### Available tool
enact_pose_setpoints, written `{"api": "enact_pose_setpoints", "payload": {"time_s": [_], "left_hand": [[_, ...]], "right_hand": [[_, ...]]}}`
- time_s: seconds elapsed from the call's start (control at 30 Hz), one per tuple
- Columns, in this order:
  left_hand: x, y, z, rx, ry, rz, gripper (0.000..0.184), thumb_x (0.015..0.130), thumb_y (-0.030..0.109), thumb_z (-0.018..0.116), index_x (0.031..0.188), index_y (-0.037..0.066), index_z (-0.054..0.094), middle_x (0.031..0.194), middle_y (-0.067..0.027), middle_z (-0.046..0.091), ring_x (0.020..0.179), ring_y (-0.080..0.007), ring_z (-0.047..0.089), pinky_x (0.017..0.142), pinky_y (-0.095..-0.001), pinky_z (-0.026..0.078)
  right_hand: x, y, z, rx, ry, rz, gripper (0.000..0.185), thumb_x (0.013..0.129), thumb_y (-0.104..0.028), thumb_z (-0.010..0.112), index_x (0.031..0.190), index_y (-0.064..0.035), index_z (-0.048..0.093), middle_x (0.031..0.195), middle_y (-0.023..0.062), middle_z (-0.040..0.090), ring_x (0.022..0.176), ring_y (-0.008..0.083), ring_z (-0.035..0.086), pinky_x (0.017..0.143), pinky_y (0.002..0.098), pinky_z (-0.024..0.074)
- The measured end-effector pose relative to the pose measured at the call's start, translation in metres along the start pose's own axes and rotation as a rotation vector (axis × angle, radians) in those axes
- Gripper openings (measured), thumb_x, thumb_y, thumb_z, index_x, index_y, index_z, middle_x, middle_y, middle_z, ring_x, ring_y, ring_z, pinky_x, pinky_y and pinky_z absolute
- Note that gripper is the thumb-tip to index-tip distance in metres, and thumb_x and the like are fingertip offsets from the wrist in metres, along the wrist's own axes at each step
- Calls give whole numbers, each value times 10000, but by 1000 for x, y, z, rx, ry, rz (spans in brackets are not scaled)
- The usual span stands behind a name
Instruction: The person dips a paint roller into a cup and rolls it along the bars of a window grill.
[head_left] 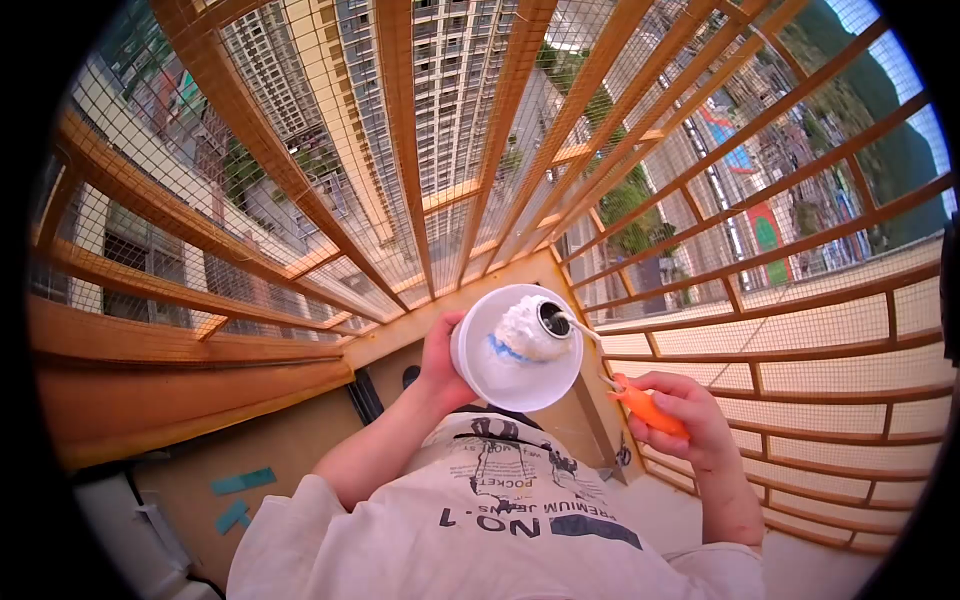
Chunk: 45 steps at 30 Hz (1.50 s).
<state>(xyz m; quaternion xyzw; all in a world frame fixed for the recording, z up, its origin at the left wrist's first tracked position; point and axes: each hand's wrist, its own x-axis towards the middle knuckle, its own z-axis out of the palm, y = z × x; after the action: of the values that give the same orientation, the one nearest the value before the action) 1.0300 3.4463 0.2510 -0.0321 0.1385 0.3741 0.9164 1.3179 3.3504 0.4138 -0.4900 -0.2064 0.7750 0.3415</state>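
A white round bowl-like piece [530, 385] is in the middle of the head view, with a lumpy white mass [520, 330] and a dark round opening [553, 319] in it. Blue marks show beside the mass. My left hand [443, 362] grips the piece at its left edge. A pale cord [583, 328] runs from the opening toward the right. Lower right, my right hand [690, 415] is closed around an orange tool handle [648, 408], whose thin metal tip points up and left, near the bowl's right side.
Orange-brown bars [400, 130] with wire mesh surround the front and right, buildings beyond them. A ledge [480, 285] runs below the bars. Blue-green tape strips [242, 481] lie on a brown surface at lower left. A white object [130, 530] stands beside them.
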Motion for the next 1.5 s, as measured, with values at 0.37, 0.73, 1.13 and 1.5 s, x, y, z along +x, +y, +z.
{"api": "enact_pose_setpoints", "payload": {"time_s": [0.37,0.73,1.13,1.5], "left_hand": [[-15,18,-20,-284,-295,-72,676,923,430,383,1461,27,460,1471,-207,504,1343,-400,498,1151,-550,372],[-26,25,-19,-252,-338,-36,684,919,420,379,1480,33,437,1488,-198,489,1356,-397,486,1154,-549,369],[-31,20,-26,-165,-237,10,670,920,423,374,1456,32,469,1447,-188,535,1318,-389,527,1124,-540,405],[-35,17,-36,-92,-141,55,667,914,419,376,1447,31,478,1445,-190,532,1318,-395,522,1122,-546,404]], "right_hand": [[2,1,39,-55,31,-56,330,1033,-119,498,1325,22,558,867,175,623,424,47,377,400,168,300],[-4,2,47,-99,43,-103,336,1019,-108,518,1325,21,571,873,186,648,422,44,374,397,170,305],[-12,-4,42,-31,79,-155,355,1014,-136,544,1324,35,567,829,200,652,418,39,381,392,162,308],[-22,-6,33,23,14,-237,326,987,-128,572,1256,55,576,1044,315,646,428,65,405,350,153,328]]}}
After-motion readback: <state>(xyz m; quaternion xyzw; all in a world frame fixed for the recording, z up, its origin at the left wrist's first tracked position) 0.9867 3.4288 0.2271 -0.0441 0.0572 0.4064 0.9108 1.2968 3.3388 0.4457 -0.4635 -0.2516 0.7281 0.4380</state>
